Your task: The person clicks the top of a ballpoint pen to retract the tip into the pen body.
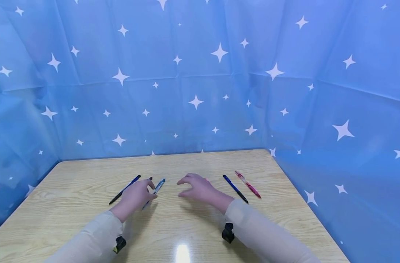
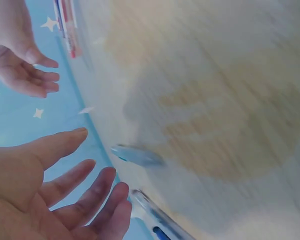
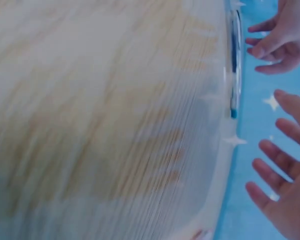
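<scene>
Two bare hands reach over a pale wood-grain counter [image 1: 183,226], ringed by a blue cloth [image 1: 167,98] with white four-pointed stars. The left hand [image 1: 136,194], left of centre, holds nothing; its thumb and fingers are moderately apart above a light blue pen [image 1: 159,185]. That slim pen lies slanted, its top end toward the upper right, with a clear-looking barrel partly hidden by the hand. Just left of it, a blue pen [image 1: 125,189] with a black lower end lies at a similar slant, and a small dark tip [image 1: 151,178] peeks out beyond the fingers.

The right hand [image 1: 198,188], near the centre, is also unfilled, its thumb and fingers spread wide. To its right lie a dark blue and black pen [image 1: 235,189] and, beyond that, a red pen [image 1: 248,184] with a pale, see-through section; both slant down toward the lower right. Any print on the barrels is too small or blurred to read
</scene>
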### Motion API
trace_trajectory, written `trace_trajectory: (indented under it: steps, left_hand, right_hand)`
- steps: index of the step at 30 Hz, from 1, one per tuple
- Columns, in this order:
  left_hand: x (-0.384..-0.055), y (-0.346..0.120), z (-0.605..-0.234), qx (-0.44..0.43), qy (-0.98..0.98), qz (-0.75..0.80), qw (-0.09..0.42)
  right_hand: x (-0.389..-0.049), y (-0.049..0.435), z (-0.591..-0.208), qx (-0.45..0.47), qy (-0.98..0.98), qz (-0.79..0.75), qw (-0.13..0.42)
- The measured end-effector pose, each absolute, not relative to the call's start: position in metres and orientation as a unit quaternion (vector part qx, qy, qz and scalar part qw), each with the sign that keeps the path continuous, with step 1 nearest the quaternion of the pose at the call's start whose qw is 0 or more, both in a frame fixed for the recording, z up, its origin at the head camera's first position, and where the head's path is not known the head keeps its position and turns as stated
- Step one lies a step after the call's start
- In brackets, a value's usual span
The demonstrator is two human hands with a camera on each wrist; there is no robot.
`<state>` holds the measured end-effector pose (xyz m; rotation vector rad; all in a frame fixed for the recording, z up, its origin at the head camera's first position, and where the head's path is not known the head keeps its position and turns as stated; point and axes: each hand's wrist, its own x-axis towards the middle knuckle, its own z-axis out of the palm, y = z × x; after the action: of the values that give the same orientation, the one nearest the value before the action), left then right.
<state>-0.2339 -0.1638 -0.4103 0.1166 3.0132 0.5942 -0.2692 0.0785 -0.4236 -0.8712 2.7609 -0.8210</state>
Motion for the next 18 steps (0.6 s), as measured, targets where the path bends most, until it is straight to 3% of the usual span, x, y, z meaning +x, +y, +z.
trace_trajectory:
  steps: [18]
  left_hand:
    - [-0.239, -0.112, -0.405, 0.11, 0.975, 0.191, 0.007]
  right_hand:
    - [-0.276, 0.156, -0.422, -0.29, 0.881, -0.361, 0.102]
